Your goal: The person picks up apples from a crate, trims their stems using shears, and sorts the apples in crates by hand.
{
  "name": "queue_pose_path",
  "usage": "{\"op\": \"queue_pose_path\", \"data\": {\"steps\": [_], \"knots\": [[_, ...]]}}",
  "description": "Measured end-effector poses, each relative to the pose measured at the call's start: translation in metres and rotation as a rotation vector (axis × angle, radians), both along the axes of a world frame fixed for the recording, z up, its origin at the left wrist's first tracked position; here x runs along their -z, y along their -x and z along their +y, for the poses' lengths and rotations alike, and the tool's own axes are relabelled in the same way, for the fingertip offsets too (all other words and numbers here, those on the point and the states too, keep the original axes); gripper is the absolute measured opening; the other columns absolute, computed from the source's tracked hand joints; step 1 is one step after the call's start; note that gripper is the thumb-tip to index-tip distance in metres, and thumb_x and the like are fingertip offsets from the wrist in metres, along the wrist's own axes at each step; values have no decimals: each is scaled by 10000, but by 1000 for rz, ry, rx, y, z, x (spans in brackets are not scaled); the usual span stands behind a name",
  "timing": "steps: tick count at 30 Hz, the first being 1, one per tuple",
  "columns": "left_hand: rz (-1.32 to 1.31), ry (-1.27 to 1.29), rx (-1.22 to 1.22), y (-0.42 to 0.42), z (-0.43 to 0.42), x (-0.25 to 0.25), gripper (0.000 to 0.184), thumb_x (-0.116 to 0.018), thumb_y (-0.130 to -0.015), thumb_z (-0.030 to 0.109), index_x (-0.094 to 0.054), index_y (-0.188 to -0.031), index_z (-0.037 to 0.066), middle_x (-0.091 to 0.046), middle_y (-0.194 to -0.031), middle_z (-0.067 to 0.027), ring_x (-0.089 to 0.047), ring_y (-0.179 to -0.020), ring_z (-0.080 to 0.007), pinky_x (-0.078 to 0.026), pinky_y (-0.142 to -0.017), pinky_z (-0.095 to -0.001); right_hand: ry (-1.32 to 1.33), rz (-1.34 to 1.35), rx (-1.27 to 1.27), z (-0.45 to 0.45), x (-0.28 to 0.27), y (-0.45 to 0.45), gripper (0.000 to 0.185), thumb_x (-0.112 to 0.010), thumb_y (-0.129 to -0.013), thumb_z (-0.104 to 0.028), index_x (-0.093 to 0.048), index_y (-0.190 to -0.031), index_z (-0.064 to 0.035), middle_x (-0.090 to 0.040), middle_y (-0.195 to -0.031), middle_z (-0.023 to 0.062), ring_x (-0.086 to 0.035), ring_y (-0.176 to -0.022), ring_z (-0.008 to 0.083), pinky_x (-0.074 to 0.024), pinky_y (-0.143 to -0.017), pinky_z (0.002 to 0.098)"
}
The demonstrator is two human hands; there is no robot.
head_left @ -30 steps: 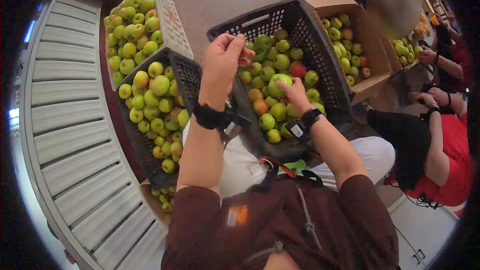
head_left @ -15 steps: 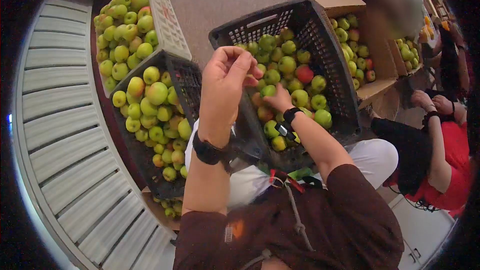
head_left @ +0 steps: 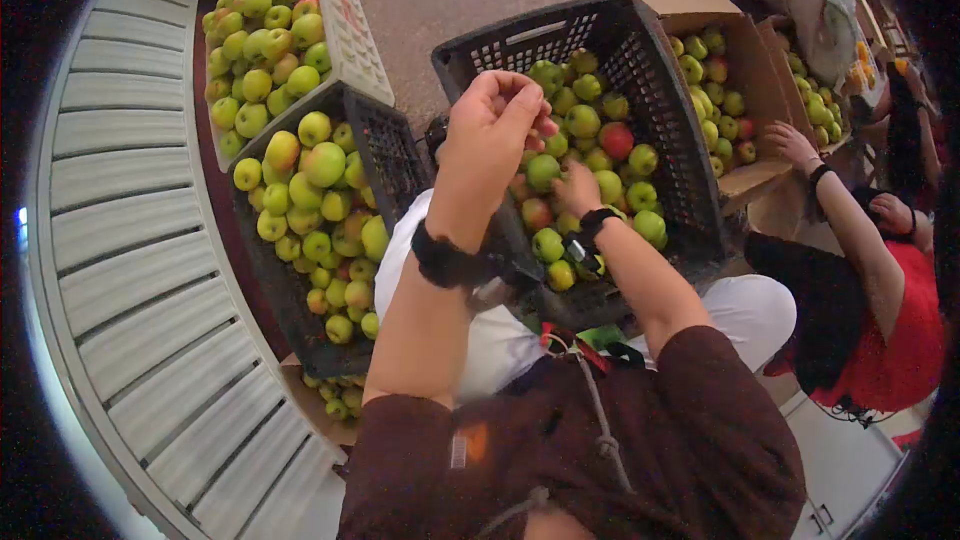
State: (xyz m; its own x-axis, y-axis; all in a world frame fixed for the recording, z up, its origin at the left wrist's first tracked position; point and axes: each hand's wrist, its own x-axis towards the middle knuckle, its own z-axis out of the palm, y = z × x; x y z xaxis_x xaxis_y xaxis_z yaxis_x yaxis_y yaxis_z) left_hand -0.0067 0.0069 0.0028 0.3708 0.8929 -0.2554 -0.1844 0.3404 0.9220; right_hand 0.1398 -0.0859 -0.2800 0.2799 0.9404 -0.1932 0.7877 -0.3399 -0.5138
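My left hand point(head_left: 498, 125) is raised over the near left side of the black crate point(head_left: 650, 90), its fingers curled and thumb pressed toward them; whatever it may hold is hidden. Inside that crate, my right hand point(head_left: 578, 190) reaches down among green and reddish apples point(head_left: 582, 121). Its fingertips are beside a green apple point(head_left: 543, 171), and I cannot make out whether they grip one. A red apple point(head_left: 617, 141) lies just beyond the right hand. Both wrists carry black bands.
A second black crate of apples point(head_left: 385, 150) and a white crate point(head_left: 350, 25) stand at the left, beside a slatted roller surface point(head_left: 140, 230). Cardboard boxes point(head_left: 750, 60) with apples are at the right. A co-worker in red point(head_left: 895, 340) has one hand at a box.
My right hand has left the green apple it held a second ago and moved left and lower in the crate. The co-worker's arm has reached out to the cardboard box.
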Motion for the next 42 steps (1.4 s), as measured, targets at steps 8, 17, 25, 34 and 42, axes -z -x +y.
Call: {"op": "queue_pose_path", "data": {"steps": [8,17,25,34,42], "knots": [[199,-323,1,-4,-2,3,364,-449,-911,296,-581,-722,15,-587,-638,-52,-554,-584,-133,-452,-560,-279,413,1233,473,-64,-113,-35,297,-568,-852,-251,-507,-1060,-47,-584,-943,80,-599,-657,172,-512,-593,279],[120,-489,-249,9,9,23,327,-480,-897,268,-587,-765,-12,-604,-603,-73,-587,-548,-137,-459,-494,-268,-84,47,-302,-150,-107,-11,147,-582,-826,-170,-568,-904,-45,-621,-803,153,-610,-703,309,-474,-573,383],[-415,-223,-715,143,-5,-7,214,-525,-860,266,-521,-805,59,-552,-721,-71,-593,-642,-167,-490,-527,-274,-109,-49,-249,-150,-128,2,100,-561,-815,-123,-578,-862,-36,-606,-765,171,-579,-720,356,-451,-619,413],[1346,-44,-431,322,-100,172,354,-616,-751,286,-564,-975,17,-615,-881,-186,-589,-852,-340,-467,-729,-440,-171,-52,-304,-149,-121,0,107,-563,-831,-173,-564,-858,-70,-605,-734,172,-582,-675,366,-451,-579,434],[1614,179,-35,317,-132,202,439,-585,-734,327,-568,-1082,60,-583,-1090,-164,-551,-1001,-350,-447,-867,-426,-136,-56,-299,-149,-114,-4,102,-562,-828,-167,-565,-863,-71,-604,-752,170,-580,-700,368,-454,-600,424]]}}
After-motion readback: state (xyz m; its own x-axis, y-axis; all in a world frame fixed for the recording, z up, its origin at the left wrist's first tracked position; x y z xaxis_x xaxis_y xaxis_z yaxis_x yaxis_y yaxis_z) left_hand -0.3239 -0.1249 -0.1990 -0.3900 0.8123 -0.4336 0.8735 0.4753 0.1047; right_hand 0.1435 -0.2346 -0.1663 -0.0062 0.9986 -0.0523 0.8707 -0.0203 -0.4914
